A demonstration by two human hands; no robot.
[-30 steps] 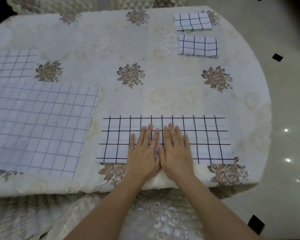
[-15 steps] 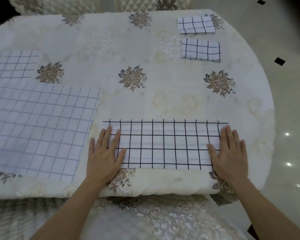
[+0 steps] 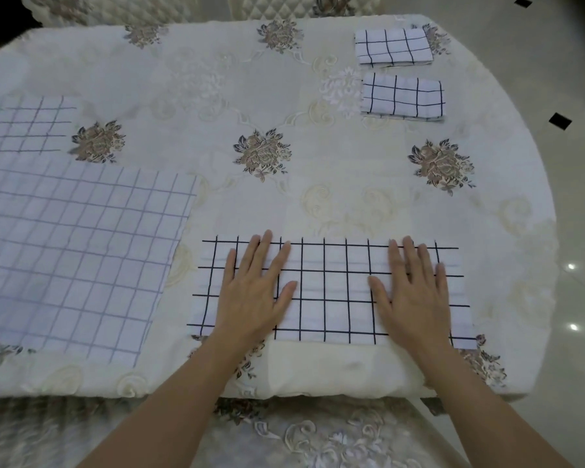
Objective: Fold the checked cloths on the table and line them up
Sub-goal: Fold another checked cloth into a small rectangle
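A white cloth with a black check lies folded into a long strip near the table's front edge. My left hand rests flat on its left part, fingers spread. My right hand lies flat on its right part, fingers spread too. Neither hand grips anything. Two small folded black-checked cloths sit at the far right, one behind the other. A large unfolded cloth with a pale grey check is spread at the left, and another pale checked cloth lies behind it.
The oval table wears a cream embroidered cover with brown flower motifs. Its front edge runs just below my wrists and its right edge curves close to the folded cloths. Quilted chair backs stand beyond the far side. Tiled floor lies to the right.
My hands started together at the strip's middle, slid apart to its two ends, and have now come back inward onto the cloth. The cloth stays in place.
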